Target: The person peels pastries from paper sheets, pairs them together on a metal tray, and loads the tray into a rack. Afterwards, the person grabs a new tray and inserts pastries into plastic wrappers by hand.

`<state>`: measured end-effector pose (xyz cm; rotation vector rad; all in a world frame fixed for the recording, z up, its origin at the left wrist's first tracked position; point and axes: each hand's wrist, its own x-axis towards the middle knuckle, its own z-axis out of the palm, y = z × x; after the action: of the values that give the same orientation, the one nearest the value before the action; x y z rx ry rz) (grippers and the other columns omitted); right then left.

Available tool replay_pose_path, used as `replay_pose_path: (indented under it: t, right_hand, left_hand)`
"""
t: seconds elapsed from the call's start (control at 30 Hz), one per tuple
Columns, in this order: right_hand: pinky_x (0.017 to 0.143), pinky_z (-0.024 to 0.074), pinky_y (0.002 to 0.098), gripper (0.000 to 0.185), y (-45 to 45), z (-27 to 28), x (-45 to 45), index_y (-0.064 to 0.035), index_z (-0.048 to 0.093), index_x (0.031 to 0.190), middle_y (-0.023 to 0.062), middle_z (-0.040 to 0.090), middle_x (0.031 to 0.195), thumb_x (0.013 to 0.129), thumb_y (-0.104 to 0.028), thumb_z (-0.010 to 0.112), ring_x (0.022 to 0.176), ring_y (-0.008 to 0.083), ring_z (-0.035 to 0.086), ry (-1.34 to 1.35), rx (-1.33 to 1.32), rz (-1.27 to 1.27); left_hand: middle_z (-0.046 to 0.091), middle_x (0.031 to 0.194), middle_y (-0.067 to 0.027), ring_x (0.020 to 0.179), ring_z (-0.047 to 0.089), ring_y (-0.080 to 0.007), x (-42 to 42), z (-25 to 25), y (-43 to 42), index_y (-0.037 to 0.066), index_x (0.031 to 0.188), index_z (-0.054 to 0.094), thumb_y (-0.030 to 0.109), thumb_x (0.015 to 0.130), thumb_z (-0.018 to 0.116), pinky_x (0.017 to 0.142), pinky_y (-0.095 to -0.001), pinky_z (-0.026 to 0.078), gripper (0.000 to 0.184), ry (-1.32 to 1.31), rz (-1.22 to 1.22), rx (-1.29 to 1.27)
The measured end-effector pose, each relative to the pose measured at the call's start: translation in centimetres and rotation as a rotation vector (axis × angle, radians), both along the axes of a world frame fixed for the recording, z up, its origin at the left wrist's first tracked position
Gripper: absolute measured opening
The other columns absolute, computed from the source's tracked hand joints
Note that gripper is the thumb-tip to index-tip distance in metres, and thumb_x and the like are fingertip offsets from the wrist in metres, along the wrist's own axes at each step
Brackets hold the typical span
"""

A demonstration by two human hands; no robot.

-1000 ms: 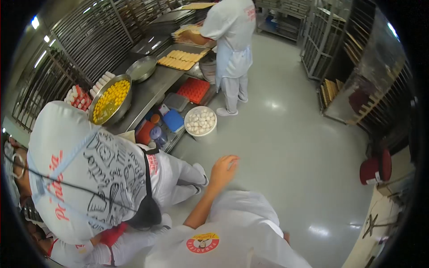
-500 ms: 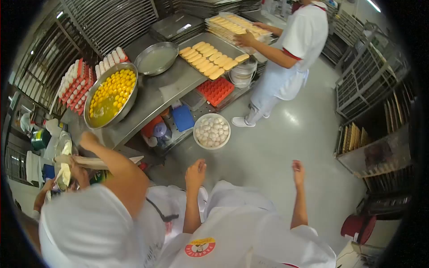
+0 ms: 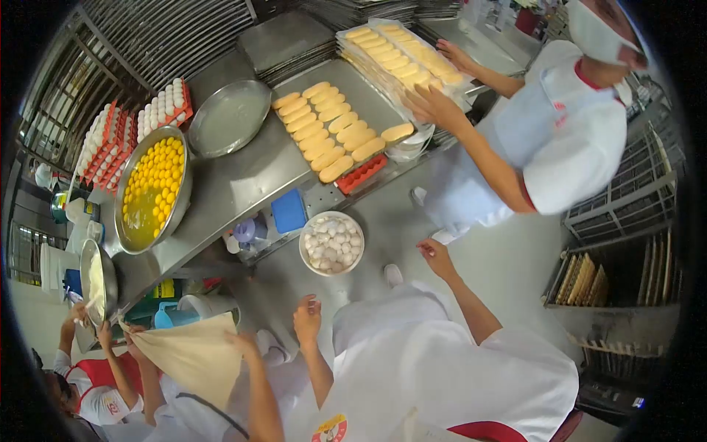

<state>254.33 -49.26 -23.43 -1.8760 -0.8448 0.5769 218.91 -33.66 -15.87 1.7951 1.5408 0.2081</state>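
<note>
My left hand (image 3: 307,320) hangs low in front of me with fingers loosely curled but apart, holding nothing. Nearest to it is a white bucket of eggs (image 3: 331,243) standing on the floor. My right hand (image 3: 436,258) is raised over the floor to the right of that bucket, its fingers loosely apart and free of any object. Beyond, on the steel table (image 3: 250,180), sits a dark tray (image 3: 361,85) bearing rows of oblong baked pieces (image 3: 320,140). Neither hand touches anything.
A bowl of cracked eggs (image 3: 152,188), an empty-looking metal basin (image 3: 230,118) and red egg trays (image 3: 173,103) stand on the table. One co-worker (image 3: 545,140) reaches over stacked trays on the right. At left, another person's hands hold a beige cloth bag (image 3: 195,353).
My view has moved closer to the table. My right hand has come leftward and forward. The right-hand co-worker appears nearer, and the beige bag at left is now spread out.
</note>
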Motion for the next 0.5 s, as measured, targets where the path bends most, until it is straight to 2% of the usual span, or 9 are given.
replay_pose_path:
  t: [0.03,0.17,0.23,0.27,0.33,0.37,0.43,0.5]
  right_hand:
    - [0.072,0.0493,0.0308,0.012,1.2,0.7,1.4,-0.0029,0.062,0.095,0.0112,0.063,0.089,0.084,-0.006,0.06,0.081,0.0207,0.062,0.013,-0.004,0.08]
    - [0.077,0.0478,0.0341,0.013,5.1,0.8,5.5,-0.0017,0.061,0.095,0.0127,0.062,0.089,0.082,-0.007,0.06,0.083,0.0253,0.06,-0.058,-0.073,0.268]
    - [0.073,0.0469,0.0285,0.013,7.6,2.3,6.5,-0.0026,0.061,0.095,0.0077,0.059,0.088,0.083,0.0,0.058,0.083,0.0159,0.058,-0.089,-0.022,0.339]
    - [0.073,0.0469,0.0285,0.013,9.0,3.5,6.8,-0.0026,0.061,0.095,0.0077,0.059,0.088,0.083,0.0,0.058,0.083,0.0159,0.058,-0.095,-0.024,0.351]
    - [0.081,0.0457,0.0374,0.015,11.4,6.5,7.3,-0.0013,0.061,0.097,0.015,0.062,0.094,0.083,-0.006,0.056,0.09,0.0309,0.058,-0.078,0.027,0.38]
    - [0.081,0.0457,0.0374,0.015,12.4,7.4,8.2,-0.0013,0.061,0.097,0.015,0.062,0.094,0.083,-0.006,0.056,0.09,0.0309,0.058,-0.075,0.024,0.374]
    - [0.081,0.0453,0.0376,0.016,14.3,9.2,9.8,-0.0023,0.061,0.098,0.0152,0.062,0.095,0.084,-0.006,0.056,0.092,0.0311,0.058,-0.369,0.148,0.392]
    - [0.082,0.0449,0.0378,0.015,16.1,11.5,11.3,-0.0017,0.061,0.098,0.015,0.062,0.095,0.084,-0.006,0.056,0.092,0.0314,0.058,-0.347,0.15,0.284]
  left_hand:
    - [0.068,0.091,-0.011,0.084,0.066,-0.0248,1.8,0.1,0.2,0.011,0.107,0.062,0.022,0.085,0.062,0.075,-0.0373,0.051,0.025,0.002,0.004,0.001]
    - [0.068,0.09,-0.0122,0.083,0.066,-0.0245,6.8,0.8,0.4,0.009,0.106,0.062,0.02,0.085,0.062,0.073,-0.0356,0.051,0.024,-0.094,0.036,0.002]
    - [0.068,0.09,-0.0127,0.083,0.066,-0.0244,8.6,0.8,1.0,0.008,0.106,0.061,0.019,0.085,0.062,0.073,-0.0348,0.051,0.024,-0.145,0.052,0.01]
    - [0.068,0.091,-0.0133,0.083,0.066,-0.0243,9.2,1.1,1.1,0.007,0.106,0.061,0.018,0.085,0.062,0.073,-0.0343,0.052,0.023,-0.14,0.058,0.006]
    - [0.068,0.092,-0.0139,0.083,0.066,-0.0242,10.0,1.5,1.5,0.006,0.106,0.062,0.017,0.085,0.062,0.072,-0.0338,0.052,0.023,-0.127,0.062,-0.003]
    - [0.068,0.092,-0.014,0.082,0.066,-0.024,10.6,1.7,1.9,0.006,0.105,0.062,0.017,0.085,0.062,0.072,-0.0338,0.052,0.022,-0.116,0.068,-0.017]
    - [0.068,0.092,-0.014,0.082,0.066,-0.0238,11.1,1.7,2.6,0.006,0.104,0.063,0.016,0.085,0.062,0.072,-0.0339,0.052,0.022,-0.097,0.056,-0.032]
    - [0.068,0.091,-0.0139,0.08,0.067,-0.0237,12.1,1.7,4.0,0.006,0.102,0.063,0.016,0.085,0.062,0.071,-0.034,0.052,0.02,-0.174,0.059,0.024]
